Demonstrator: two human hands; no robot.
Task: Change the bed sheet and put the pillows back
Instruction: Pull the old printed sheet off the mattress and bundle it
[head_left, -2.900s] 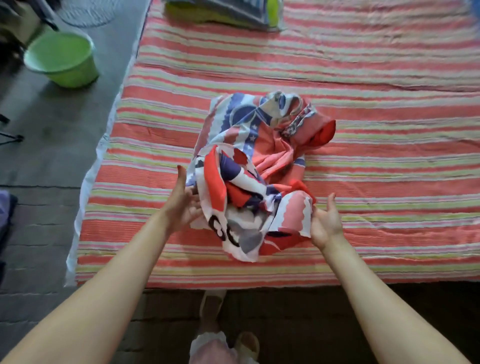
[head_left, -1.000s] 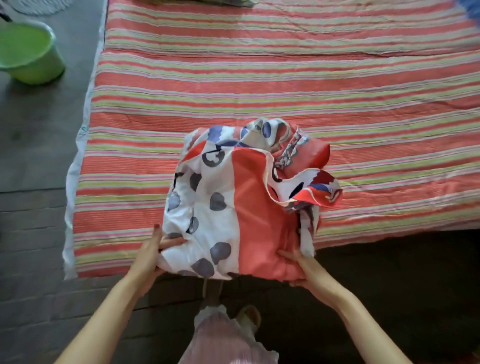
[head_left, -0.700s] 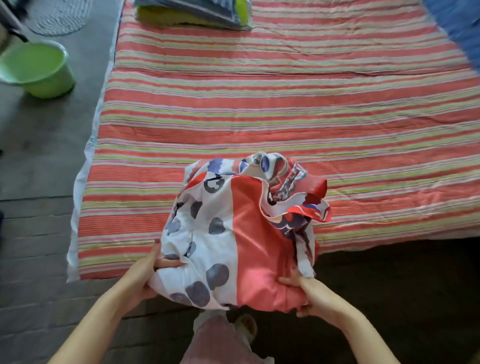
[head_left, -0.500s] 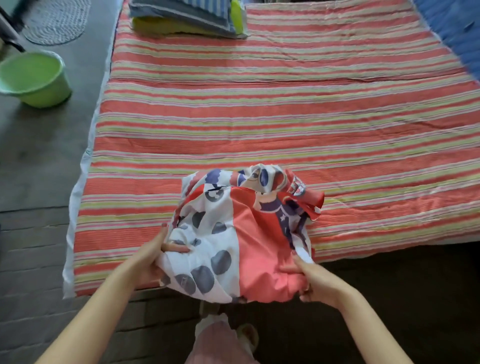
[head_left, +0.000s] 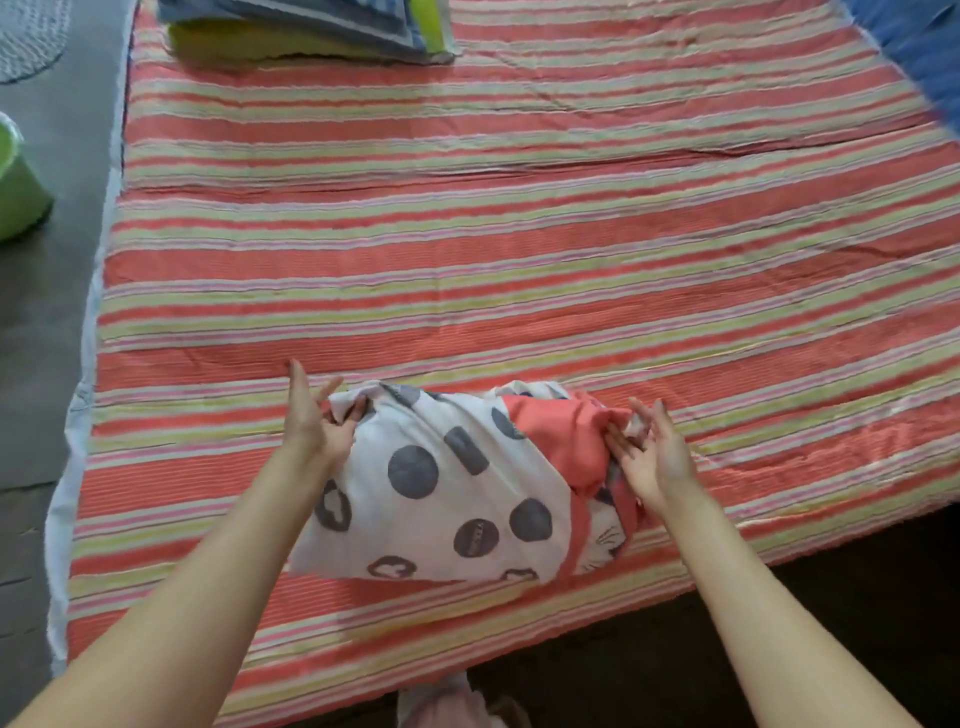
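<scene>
In the head view a green basin (head_left: 18, 192) sat cut off at the left edge, its contents unseen. The bundled sheet (head_left: 457, 488) lay on the striped mattress (head_left: 519, 234) near its front edge, farther in than half a second before. The left hand (head_left: 317, 426) pinched its left corner; the right hand (head_left: 649, 457), fingers spread, touched its right end. Pillows (head_left: 311, 31) were cropped at top.
</scene>
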